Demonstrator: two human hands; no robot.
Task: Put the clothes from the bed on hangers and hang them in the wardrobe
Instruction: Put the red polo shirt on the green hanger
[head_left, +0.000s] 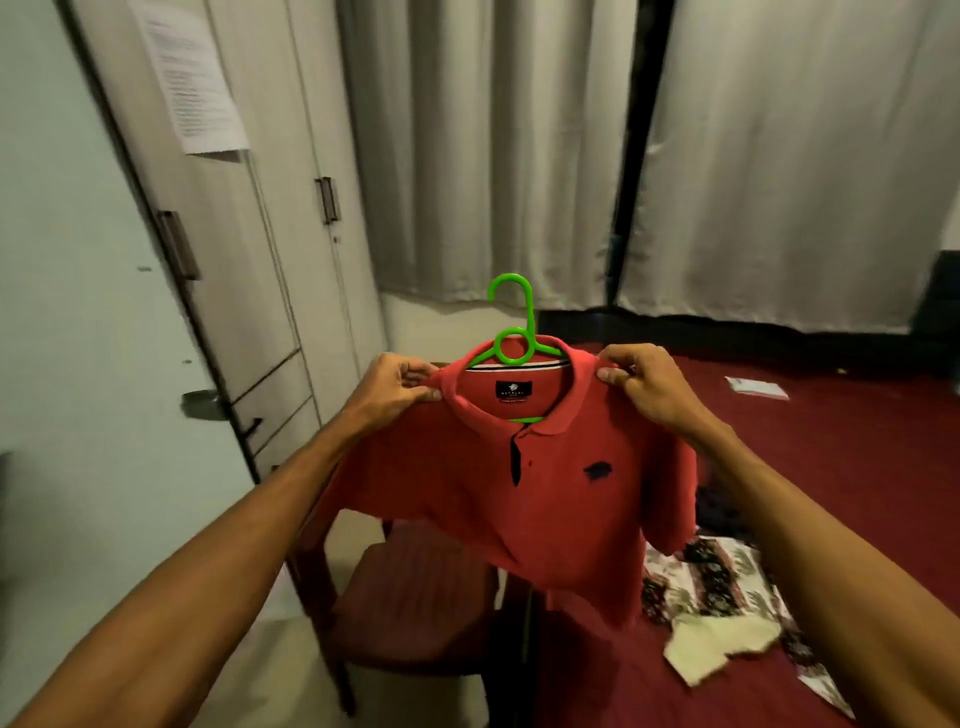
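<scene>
Both hands pinch the red polo shirt (519, 483) at its shoulders — left hand (395, 387), right hand (644, 384) — holding it on a green hanger (514, 332) above the bed (831, 441), closed wardrobe (249, 249) left.

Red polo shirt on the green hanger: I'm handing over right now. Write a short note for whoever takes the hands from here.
The left hand pinches the red polo shirt at one shoulder by the collar. The right hand pinches the other shoulder.
The green hanger sits inside the collar with its hook free, and the shirt is held up in the air.
The wardrobe is to the left, doors closed.
Left to do: open the wardrobe, hang this shirt, then hang the patterned garment and the dark garment lying on the bed.
</scene>
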